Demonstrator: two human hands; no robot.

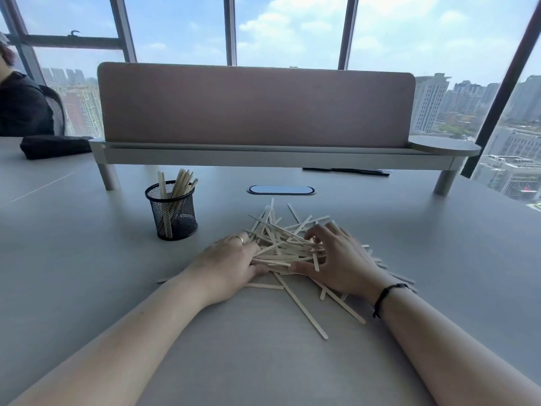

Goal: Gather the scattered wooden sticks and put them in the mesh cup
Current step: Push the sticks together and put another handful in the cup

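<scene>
High-rise office, desk divider (254, 105), city skyline windows (292, 27)

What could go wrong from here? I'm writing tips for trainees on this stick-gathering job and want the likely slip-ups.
The pile of sticks is crisscrossed, so when the left hand and right hand scoop it, some could slide out. Long strays near the table's front lie outside both hands and may be missed. The mesh cup already holds upright sticks; pushing in a bundle could tip it.
</scene>
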